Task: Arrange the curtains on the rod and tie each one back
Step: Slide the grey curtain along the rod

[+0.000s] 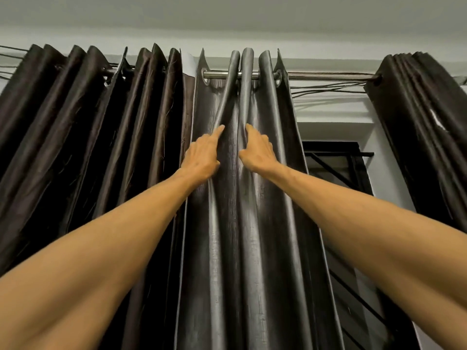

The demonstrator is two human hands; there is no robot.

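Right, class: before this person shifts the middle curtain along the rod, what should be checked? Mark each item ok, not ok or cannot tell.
1. Left hand and right hand both on the middle curtain: ok.
2. Firm grip on its folds: cannot tell, fingers partly hidden.
3. Visible eyelets threaded on the rod: ok.
4. Bare rod to its right: ok.
5. Middle curtain tied back: not ok, hangs loose.

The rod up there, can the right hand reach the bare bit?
Probably, with a stretch: the right hand holds the middle curtain below the rod, and nothing covers that bare part.
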